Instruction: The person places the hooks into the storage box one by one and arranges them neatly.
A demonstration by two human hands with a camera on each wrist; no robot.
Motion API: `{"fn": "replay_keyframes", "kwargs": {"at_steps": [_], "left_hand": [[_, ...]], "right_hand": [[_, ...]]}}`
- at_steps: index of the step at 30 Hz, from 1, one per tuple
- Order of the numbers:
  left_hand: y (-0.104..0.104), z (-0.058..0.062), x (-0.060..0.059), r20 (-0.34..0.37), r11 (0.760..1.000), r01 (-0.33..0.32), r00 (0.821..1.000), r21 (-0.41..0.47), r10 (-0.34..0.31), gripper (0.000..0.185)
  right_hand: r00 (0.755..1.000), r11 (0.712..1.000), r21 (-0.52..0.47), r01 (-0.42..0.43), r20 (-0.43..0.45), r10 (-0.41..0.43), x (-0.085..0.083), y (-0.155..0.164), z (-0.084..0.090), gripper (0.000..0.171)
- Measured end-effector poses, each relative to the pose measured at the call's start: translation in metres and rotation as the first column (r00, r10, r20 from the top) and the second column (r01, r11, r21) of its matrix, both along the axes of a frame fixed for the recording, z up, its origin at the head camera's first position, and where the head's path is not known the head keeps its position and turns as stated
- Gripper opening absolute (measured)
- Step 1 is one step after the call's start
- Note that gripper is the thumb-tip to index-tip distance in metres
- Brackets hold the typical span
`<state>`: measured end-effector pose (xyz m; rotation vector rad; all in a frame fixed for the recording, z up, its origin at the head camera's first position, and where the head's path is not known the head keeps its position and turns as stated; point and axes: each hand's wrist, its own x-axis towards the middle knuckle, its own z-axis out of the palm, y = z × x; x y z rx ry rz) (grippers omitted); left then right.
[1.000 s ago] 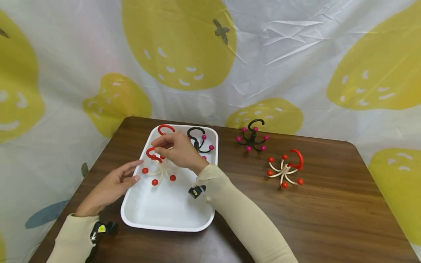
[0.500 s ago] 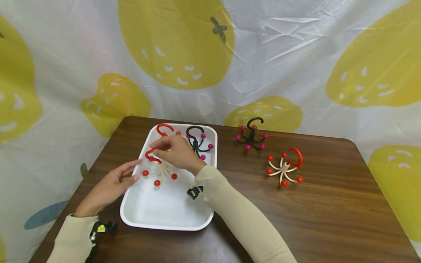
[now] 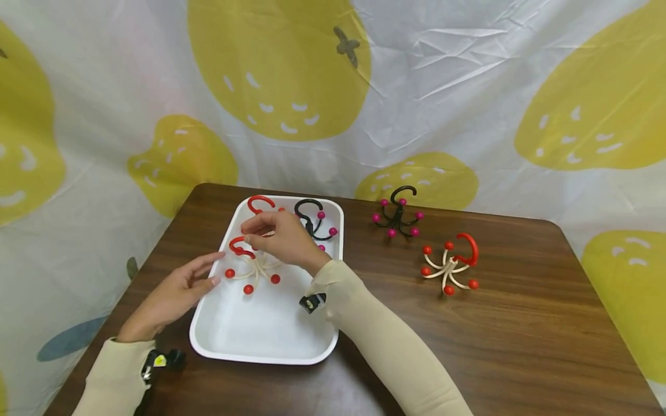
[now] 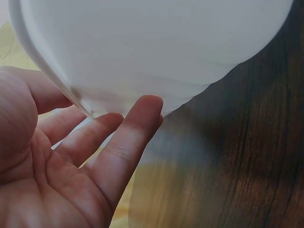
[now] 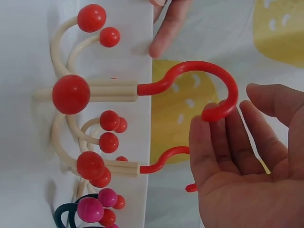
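Note:
A cream hanger with a red hook and several red-balled arms [image 3: 255, 268] stands in the white tray [image 3: 265, 360]. My right hand [image 3: 286, 237] is at its red hook [image 5: 230, 90]. In the right wrist view, the thumb is apart from the hook and the fingers lie loosely by its tip; whether they touch is unclear. My left hand [image 3: 174, 294] has its fingertips at the tray's left rim, and the left wrist view shows fairly straight fingers [image 4: 135, 137] against the tray's outside. Behind my right hand are another red-hooked hanger [image 3: 262, 201] and a black one with pink balls [image 3: 310, 227], both partly hidden.
To the tray's right on the brown table [image 3: 510, 323] stand a black hanger with pink balls [image 3: 398, 219] and a cream hanger with a red hook [image 3: 450, 266]. A cloth with yellow fruit prints [image 3: 442, 98] hangs behind the table.
The cream hanger by my right hand has turned slightly since one second ago. Over the last half second my right hand has shifted a little, while the left hand and tray stay put.

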<state>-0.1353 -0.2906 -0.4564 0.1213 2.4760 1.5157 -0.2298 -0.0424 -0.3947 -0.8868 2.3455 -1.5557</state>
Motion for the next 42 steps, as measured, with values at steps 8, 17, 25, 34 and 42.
{"fn": "replay_keyframes", "kwargs": {"at_steps": [8, 17, 25, 34, 42], "left_hand": [[0.002, -0.001, 0.001, 0.005, 1.0, 0.002, 1.0, 0.009, -0.002, 0.06], [0.002, 0.0, 0.003, 0.012, 1.0, -0.015, 1.0, -0.003, 0.015, 0.061], [0.003, 0.0, 0.001, -0.008, 1.0, -0.015, 1.0, -0.027, 0.015, 0.061], [0.004, 0.0, 0.0, 0.024, 0.999, -0.026, 0.999, -0.04, 0.027, 0.061], [0.002, 0.0, 0.001, 0.021, 0.999, -0.025, 0.999, -0.041, 0.026, 0.062]], "right_hand": [[1.0, 1.0, -0.023, 0.01, -0.014, -0.01, 0.004, 0.012, 0.0, 0.021], [1.0, 0.995, -0.095, 0.0, 0.001, 0.0, 0.015, 0.032, 0.009, 0.026], [1.0, 0.989, -0.149, 0.01, -0.028, -0.014, 0.019, 0.048, 0.018, 0.025], [0.998, 0.983, -0.182, -0.007, -0.063, -0.005, 0.024, 0.061, 0.024, 0.027], [0.995, 0.978, -0.206, 0.009, -0.092, -0.029, 0.029, 0.078, 0.032, 0.025]]}}
